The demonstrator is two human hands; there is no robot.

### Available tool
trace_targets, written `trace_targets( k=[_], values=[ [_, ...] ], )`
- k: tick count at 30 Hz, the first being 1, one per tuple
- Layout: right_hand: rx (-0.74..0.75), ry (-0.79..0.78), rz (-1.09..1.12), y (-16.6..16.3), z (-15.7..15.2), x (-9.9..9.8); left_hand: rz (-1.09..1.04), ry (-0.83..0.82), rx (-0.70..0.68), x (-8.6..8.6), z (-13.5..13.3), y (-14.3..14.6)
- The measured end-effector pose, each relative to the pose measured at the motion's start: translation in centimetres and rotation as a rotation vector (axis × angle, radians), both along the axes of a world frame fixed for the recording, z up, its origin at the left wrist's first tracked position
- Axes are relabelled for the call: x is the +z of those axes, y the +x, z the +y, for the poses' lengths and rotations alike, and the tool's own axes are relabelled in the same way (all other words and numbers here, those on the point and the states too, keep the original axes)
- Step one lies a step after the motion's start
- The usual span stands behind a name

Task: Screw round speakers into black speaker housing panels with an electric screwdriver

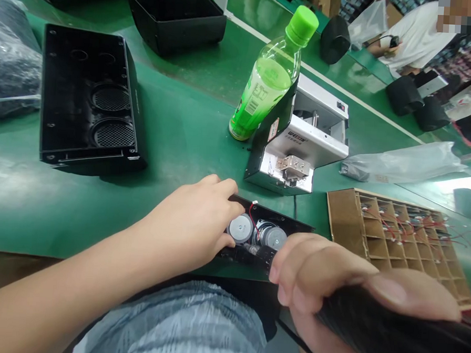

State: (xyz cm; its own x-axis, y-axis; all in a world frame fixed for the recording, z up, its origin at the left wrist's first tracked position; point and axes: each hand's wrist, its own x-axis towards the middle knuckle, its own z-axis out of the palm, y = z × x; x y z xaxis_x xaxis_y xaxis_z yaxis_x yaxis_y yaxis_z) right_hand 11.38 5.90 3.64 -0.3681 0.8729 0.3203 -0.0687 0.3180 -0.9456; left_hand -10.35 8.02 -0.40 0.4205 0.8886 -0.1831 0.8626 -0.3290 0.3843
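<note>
Black plastic fills the right hand's grip: the fingers are wrapped tight around a thick dark tool handle that lies close under the camera, thumb laid along its top. Whether the tool's tip touches anything cannot be told, since the knuckles hide it. Just beyond those knuckles lies the speaker panel, a flat black piece at the near edge of the green table. The left hand grips its left end, fingers curled over the far edge and thumb pressed at the near edge, so the panel sits between the two hands and touches the left one. Two round silver drivers show side by side on the panel, right beside the left fingertips, with a red wire looping over them. Behind the panel stands a small grey screw feeder, and a green bottle with a bright green cap leans against its left side. To the right of the panel lies a cardboard tray of small compartments holding wired parts, and a clear plastic bag lies beyond it. Well apart to the left lies an open black speaker housing with two round grilles, and a black bin sits farther back. Another person in white is at the far right.
</note>
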Motion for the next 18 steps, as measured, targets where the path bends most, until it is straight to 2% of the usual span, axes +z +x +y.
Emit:
trace_targets(
  k=[7, 13, 18],
  values=[
    [0.074, 0.091, 0.045, 0.3, -0.1, -1.4, -0.005, 0.013, -0.002, -0.1, -0.6, 0.0],
    [-0.047, 0.047, 0.1, -0.6, -0.6, -1.8, -0.021, 0.032, -0.01, -0.2, -0.8, -0.1],
    [-0.107, 0.071, 0.152, -1.5, -1.5, -2.6, -0.059, 0.056, -0.004, -0.5, -0.9, -0.3]
  ],
)
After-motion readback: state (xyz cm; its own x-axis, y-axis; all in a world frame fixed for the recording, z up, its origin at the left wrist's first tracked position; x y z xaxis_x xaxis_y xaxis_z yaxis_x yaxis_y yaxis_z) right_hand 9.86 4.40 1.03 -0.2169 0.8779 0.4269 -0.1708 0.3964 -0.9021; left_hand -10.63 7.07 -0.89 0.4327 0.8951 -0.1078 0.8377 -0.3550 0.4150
